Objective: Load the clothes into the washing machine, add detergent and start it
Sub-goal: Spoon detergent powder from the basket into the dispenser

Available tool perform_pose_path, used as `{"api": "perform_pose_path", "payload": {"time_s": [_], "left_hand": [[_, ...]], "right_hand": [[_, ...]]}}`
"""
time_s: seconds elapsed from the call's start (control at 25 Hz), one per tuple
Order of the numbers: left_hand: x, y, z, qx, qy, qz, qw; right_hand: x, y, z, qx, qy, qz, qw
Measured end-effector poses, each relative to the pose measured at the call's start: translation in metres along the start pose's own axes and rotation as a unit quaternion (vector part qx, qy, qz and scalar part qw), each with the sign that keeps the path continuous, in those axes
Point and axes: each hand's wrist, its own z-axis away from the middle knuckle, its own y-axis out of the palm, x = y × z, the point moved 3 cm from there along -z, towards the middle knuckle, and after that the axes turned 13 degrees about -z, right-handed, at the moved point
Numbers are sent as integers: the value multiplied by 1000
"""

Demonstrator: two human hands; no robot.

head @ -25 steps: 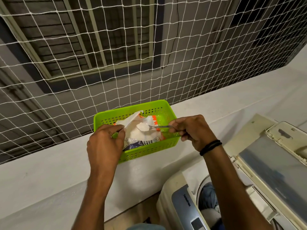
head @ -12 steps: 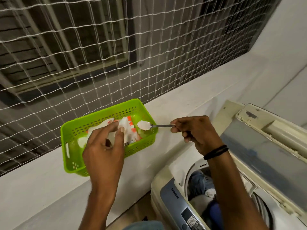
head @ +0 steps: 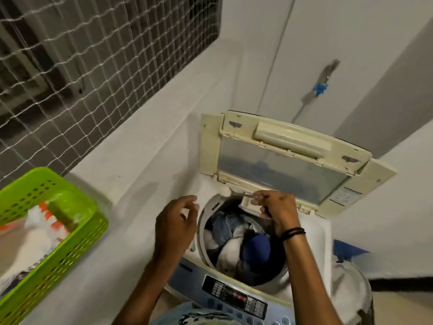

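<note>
The top-loading washing machine [head: 206, 188] stands with its lid [head: 281, 160] raised. Blue, white and dark clothes [head: 243, 240] fill its drum. My right hand [head: 278, 209] pinches a metal spoon [head: 241, 195] heaped with white detergent powder [head: 226, 191], held over the drum's far rim. My left hand [head: 175, 224] hovers over the drum's left rim, fingers loosely apart, holding nothing. The detergent packet [head: 39, 228], white with orange marks, lies in the green plastic basket [head: 70, 249] on the ledge at the left.
The machine's control panel [head: 234, 294] with buttons faces me at the bottom. A white ledge [head: 131, 160] runs along a netted opening [head: 93, 50]. A tap with a blue part [head: 319, 87] sits on the wall behind the lid.
My right hand carried the loaded spoon from the basket rightward to the machine's drum. My left hand let go of the packet and moved over to the drum too.
</note>
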Motion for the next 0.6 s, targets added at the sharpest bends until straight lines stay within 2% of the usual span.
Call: {"api": "perform_pose_path", "payload": {"time_s": [0.08, 0.16, 0.28, 0.4, 0.6], "left_hand": [[4, 54, -14, 108, -11, 22, 994], [7, 110, -27, 210, -56, 64, 974], [9, 188, -42, 312, -212, 112, 919], [12, 240, -52, 368, -321, 93, 868], [21, 299, -66, 389, -364, 95, 841]], "right_hand": [[-24, -35, -24, -77, 11, -19, 997], [-47, -63, -43, -148, 24, -14, 989], [-78, -88, -72, -214, 25, 22, 976], [-95, -86, -83, -223, 12, 64, 973], [-102, -58, -83, -178, -121, 221, 951]]}}
